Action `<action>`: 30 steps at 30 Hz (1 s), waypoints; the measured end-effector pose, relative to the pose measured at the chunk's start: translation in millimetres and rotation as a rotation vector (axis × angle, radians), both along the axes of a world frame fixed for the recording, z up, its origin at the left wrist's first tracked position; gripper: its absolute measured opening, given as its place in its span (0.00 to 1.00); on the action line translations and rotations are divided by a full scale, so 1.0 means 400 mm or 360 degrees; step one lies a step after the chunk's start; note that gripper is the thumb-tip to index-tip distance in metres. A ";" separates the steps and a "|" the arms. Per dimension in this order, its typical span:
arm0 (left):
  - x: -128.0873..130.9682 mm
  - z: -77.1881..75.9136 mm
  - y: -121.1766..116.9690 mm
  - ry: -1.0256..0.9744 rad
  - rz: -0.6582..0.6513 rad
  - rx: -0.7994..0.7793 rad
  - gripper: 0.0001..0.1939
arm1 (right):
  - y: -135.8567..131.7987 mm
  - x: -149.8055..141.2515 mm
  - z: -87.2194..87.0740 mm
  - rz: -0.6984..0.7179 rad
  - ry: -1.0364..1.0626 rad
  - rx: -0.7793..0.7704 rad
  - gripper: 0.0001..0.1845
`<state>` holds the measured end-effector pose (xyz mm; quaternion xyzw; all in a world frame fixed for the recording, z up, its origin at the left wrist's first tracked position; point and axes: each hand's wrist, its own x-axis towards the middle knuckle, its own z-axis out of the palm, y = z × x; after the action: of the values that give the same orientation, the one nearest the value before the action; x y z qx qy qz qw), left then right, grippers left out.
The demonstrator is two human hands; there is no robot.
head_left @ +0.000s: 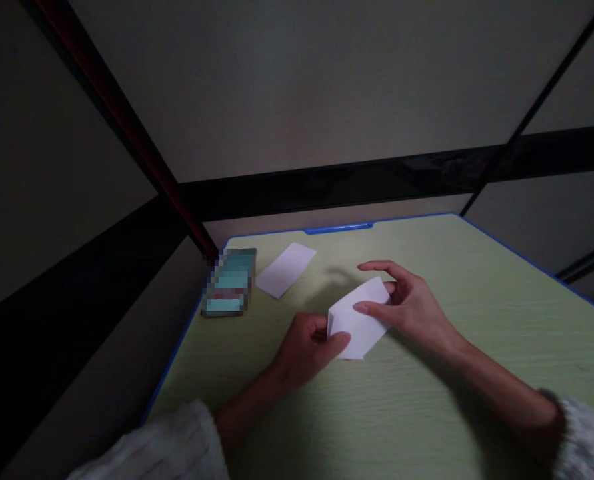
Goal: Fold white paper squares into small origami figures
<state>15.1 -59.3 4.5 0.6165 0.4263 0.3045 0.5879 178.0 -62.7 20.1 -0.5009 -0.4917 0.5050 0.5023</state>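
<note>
A folded sheet of white paper [359, 330] is held between my two hands above the table, tilted, with a creased flap at its left end. My left hand [309, 347] pinches the lower left side, thumb on top and fingers curled behind. At the upper right, my right hand [409, 303] grips the paper with its thumb lying on the face; its index finger reaches out past the edge. The paper covers some of the fingers. Behind my hands, a second white paper piece [287, 270] lies flat on the table.
A phone-like slab [230, 281], its screen pixelated, lies at the table's left edge. The pale wood-grain table [481, 287] has a blue rim and a blue slot [339, 229] at the back. Panelled cabinet walls [327, 87] stand close behind and to the left.
</note>
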 end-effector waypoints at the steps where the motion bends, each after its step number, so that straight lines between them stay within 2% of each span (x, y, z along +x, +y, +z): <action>1: -0.001 -0.005 0.003 -0.0011 0.0051 0.0012 0.13 | -0.001 -0.001 0.000 0.0013 0.0009 -0.0003 0.30; 5: 0.000 -0.018 0.016 -0.0164 0.0262 -0.0007 0.15 | 0.001 -0.006 -0.002 -0.0199 0.0128 0.0116 0.27; 8: 0.003 -0.020 0.021 -0.0334 0.0423 -0.0032 0.15 | 0.001 -0.016 -0.008 -0.0338 0.0211 0.0189 0.21; 9: 0.004 -0.022 0.020 -0.0392 0.0449 -0.0040 0.15 | -0.001 -0.022 -0.011 -0.0310 0.0227 0.0178 0.19; 12: 0.009 -0.030 0.014 -0.0545 0.0464 -0.0077 0.14 | -0.012 -0.044 -0.017 -0.0033 0.0296 0.0054 0.18; 15: 0.015 -0.039 0.005 -0.0594 0.0403 -0.0113 0.13 | -0.024 -0.060 -0.019 0.0093 0.0313 -0.0055 0.13; 20: 0.015 -0.038 0.006 -0.0662 0.0307 -0.0139 0.11 | -0.022 -0.057 -0.023 0.0088 0.0179 -0.0104 0.11; 25: 0.005 -0.026 0.020 -0.0622 0.0509 -0.0004 0.09 | -0.020 -0.055 -0.027 0.0142 0.0153 -0.0149 0.10; 30: 0.008 -0.016 0.015 -0.0441 0.0593 0.0199 0.05 | -0.024 -0.058 -0.025 0.0138 0.0142 -0.0169 0.16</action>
<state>18.4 -53.3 -1.9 0.5147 0.4282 0.5151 0.5352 154.8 -72.1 10.3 -0.4822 -0.4626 0.5734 0.4741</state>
